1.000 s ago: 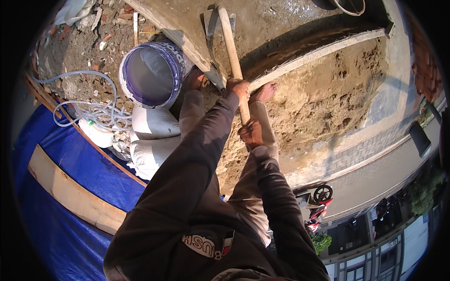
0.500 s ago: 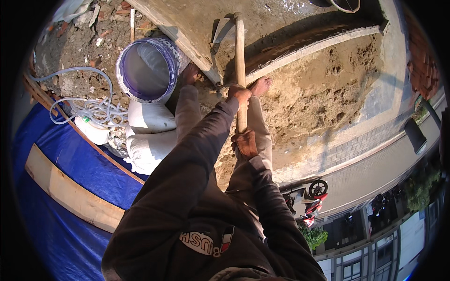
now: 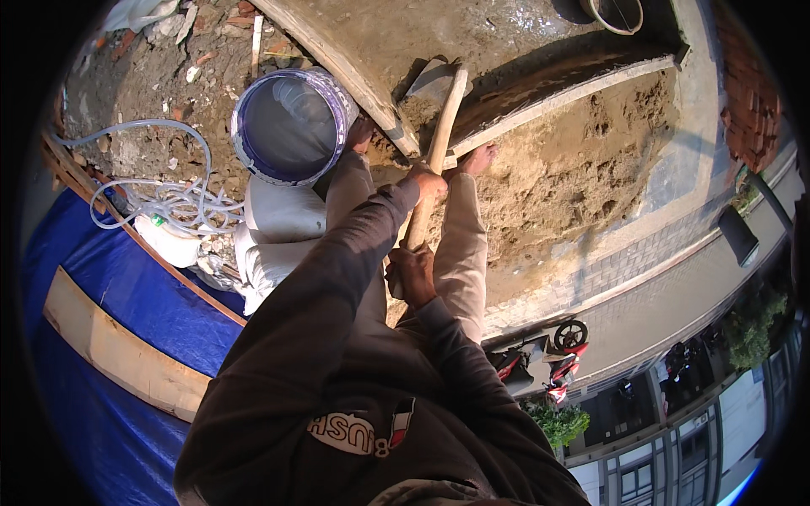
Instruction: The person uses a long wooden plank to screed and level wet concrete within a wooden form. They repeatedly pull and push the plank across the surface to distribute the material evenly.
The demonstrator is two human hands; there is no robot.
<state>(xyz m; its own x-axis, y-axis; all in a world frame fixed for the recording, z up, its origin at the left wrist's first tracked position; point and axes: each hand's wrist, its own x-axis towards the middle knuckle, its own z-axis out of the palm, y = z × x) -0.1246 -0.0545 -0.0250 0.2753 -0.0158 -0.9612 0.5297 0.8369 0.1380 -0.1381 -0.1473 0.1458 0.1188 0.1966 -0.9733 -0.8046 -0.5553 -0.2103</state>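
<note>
My left hand (image 3: 426, 182) is closed round the pale wooden handle (image 3: 445, 126) of a hoe, just below where two boards meet. Lower on the same handle, my right hand (image 3: 411, 274) grips near its end. The hoe's grey metal blade (image 3: 430, 82) lies on wet, muddy mortar inside the board-edged trough (image 3: 531, 108), at the handle's far end. A white-and-purple bucket (image 3: 287, 131) of cloudy liquid stands left of my legs. My bare feet show beside the boards, in sandy soil.
White sacks (image 3: 283, 211) sit below the bucket, with a coiled clear hose (image 3: 181, 215), rubble (image 3: 194, 72) and a blue tarp (image 3: 118, 261) carrying a plank at left. A basin (image 3: 614, 18) is at top right. Bricks (image 3: 751, 118), paving and parked motorbikes (image 3: 561, 371) lie beyond at right.
The handle has swung from leaning left at its top to leaning right. The blade has shifted right and down into the mortar. My right hand has moved left and down.
</note>
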